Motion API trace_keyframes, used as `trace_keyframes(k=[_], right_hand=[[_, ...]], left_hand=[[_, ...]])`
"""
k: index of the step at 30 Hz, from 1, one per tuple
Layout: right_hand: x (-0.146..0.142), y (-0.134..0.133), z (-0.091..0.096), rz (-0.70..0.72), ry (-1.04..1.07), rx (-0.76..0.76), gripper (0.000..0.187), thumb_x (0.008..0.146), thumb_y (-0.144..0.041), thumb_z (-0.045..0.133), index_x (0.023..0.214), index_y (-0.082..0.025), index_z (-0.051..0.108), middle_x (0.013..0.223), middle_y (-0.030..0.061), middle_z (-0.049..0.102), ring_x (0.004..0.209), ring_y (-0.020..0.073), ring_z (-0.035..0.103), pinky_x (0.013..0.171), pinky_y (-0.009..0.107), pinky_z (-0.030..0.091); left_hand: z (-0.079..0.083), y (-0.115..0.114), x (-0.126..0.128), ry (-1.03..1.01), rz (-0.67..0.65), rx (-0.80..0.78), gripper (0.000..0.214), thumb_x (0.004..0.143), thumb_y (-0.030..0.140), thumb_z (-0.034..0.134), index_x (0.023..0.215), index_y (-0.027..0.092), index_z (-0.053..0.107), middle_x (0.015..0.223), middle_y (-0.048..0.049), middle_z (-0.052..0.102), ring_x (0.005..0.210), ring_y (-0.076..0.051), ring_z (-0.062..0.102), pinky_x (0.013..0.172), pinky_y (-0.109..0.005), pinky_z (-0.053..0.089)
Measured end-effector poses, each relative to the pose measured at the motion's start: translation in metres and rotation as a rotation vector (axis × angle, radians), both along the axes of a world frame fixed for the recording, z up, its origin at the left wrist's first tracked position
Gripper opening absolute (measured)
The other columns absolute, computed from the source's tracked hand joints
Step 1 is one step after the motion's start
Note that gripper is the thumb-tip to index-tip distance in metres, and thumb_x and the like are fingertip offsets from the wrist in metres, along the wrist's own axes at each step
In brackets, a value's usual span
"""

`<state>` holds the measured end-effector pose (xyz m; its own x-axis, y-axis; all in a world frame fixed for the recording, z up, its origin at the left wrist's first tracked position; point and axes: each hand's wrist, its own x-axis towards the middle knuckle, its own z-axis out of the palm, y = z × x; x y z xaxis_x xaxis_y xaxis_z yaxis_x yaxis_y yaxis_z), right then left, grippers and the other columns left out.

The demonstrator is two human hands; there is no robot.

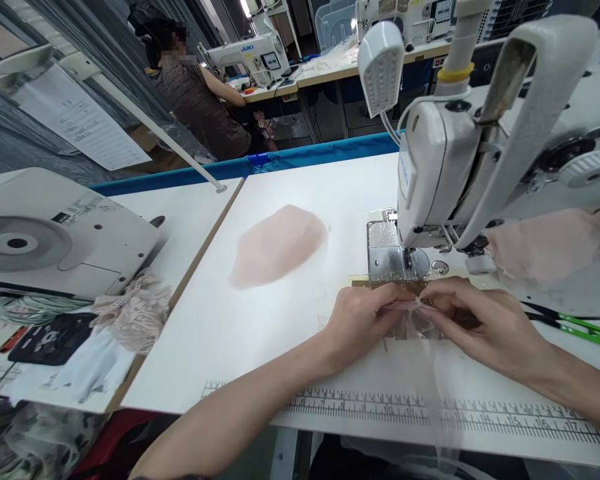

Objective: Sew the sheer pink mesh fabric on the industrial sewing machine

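Just in front of the sewing machine's needle area, my left hand [361, 313] and my right hand [473, 320] meet with fingers pinched. Between them they hold a sheer, pale strip of fabric [433, 370] that hangs down over the table's front edge. Its upper part is partly hidden by my fingers. The white sewing machine [430, 160] stands right behind, its metal needle plate [383, 260] just beyond my fingertips. A thin, pale pink fabric piece [280, 243] lies flat to the left of the machine.
Green-handled scissors [587, 330] lie right of my right hand. More pink fabric [547, 243] sits under the machine arm. A printed ruler [370, 408] runs along the front edge. At left are another machine [55, 233] and bundled lace [135, 313]. A person [200, 100] sits beyond.
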<state>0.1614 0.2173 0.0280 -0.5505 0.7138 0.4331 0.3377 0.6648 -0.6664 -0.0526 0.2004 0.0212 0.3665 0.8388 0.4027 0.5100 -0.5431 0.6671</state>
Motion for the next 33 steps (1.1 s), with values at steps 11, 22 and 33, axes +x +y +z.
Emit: trace_keyframes(k=[11,22,33], right_hand=[[0.0006,-0.0012,-0.002,0.022,-0.026,0.039,0.011,0.098,-0.021,0.055,0.108,-0.024,0.056,0.063,-0.0058,0.058,0.046,0.0093,0.053,0.042,0.022,0.041],[-0.0002,-0.0002,-0.0009,0.078,-0.001,0.08,0.012,0.099,-0.017,0.052,0.109,-0.022,0.055,0.064,-0.0056,0.057,0.046,0.0079,0.052,0.041,0.021,0.038],[0.002,0.0012,-0.0018,0.089,-0.022,0.098,0.017,0.098,-0.014,0.054,0.114,-0.02,0.054,0.065,-0.0063,0.058,0.047,0.0064,0.052,0.041,0.019,0.037]], left_hand=[[-0.0009,-0.0009,0.0,0.016,-0.002,-0.006,0.009,0.096,0.018,0.058,0.096,0.019,0.067,0.086,0.0014,0.078,0.067,-0.008,0.069,0.059,-0.018,0.052],[-0.0014,-0.0016,0.0003,0.02,-0.014,0.018,0.013,0.098,0.02,0.056,0.097,0.018,0.068,0.08,0.0015,0.076,0.06,-0.007,0.066,0.055,-0.017,0.049],[-0.0007,-0.0002,-0.0003,0.157,0.0,0.231,0.024,0.104,0.031,0.048,0.095,0.017,0.065,0.068,0.0044,0.072,0.051,-0.005,0.06,0.05,-0.018,0.043]])
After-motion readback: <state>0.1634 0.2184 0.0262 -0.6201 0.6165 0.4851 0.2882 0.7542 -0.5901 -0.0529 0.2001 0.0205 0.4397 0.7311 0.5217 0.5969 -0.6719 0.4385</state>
